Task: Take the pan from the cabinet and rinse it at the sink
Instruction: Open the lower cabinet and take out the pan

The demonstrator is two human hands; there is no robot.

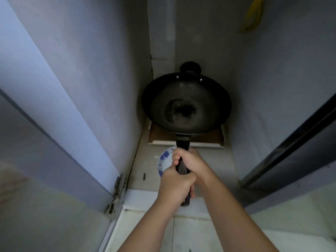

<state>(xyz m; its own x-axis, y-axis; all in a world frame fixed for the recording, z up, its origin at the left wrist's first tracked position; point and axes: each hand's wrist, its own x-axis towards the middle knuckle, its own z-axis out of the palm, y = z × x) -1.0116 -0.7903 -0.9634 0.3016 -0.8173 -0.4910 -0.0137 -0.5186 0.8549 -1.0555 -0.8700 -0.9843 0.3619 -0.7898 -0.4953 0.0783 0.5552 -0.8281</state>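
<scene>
The open cabinet is surrounding the black pan, which is sitting deep inside above a board. Both the left hand and right hand are wrapping fingers tightly around its handle, over a blue-patterned plate.

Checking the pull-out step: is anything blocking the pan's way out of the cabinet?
Nothing visible. Both hands grip the pan handle, and both cabinet doors stand open. A blue-patterned plate lies under the handle, below the path.

Two bare forearms reach in from the bottom edge; no sleeves show; the left hand and right hand wear no gloves or rings.
</scene>
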